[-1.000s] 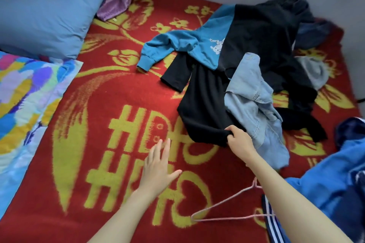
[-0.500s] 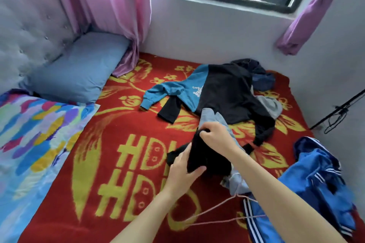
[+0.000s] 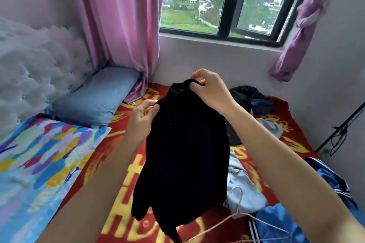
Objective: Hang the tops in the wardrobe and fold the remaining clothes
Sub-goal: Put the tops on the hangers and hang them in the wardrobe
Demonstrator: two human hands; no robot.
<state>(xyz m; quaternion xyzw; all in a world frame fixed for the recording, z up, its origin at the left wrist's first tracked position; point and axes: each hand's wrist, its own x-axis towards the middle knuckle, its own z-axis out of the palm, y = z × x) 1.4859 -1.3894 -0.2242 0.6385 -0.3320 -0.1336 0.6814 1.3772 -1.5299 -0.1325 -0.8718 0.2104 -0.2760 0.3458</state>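
Fingers (image 3: 197, 74) raised, apparently pinching the black top (image 3: 187, 154).

One wide-angle camera rides on the person's head, at the near side of the bed, facing forward and tilted somewhat down. It sits very close to the work: both forearms rise from the bottom edge, and the left hand (image 3: 143, 119) and right hand (image 3: 211, 92) hold the black garment (image 3: 187, 154) up at mid-frame. Beyond them the view runs across the red blanket (image 3: 122, 193) to the far window (image 3: 193, 2). The headboard (image 3: 39, 71) and pillow (image 3: 94, 100) fill the left, a bare wall (image 3: 335, 85) the right. Straight lines bow toward the edges.
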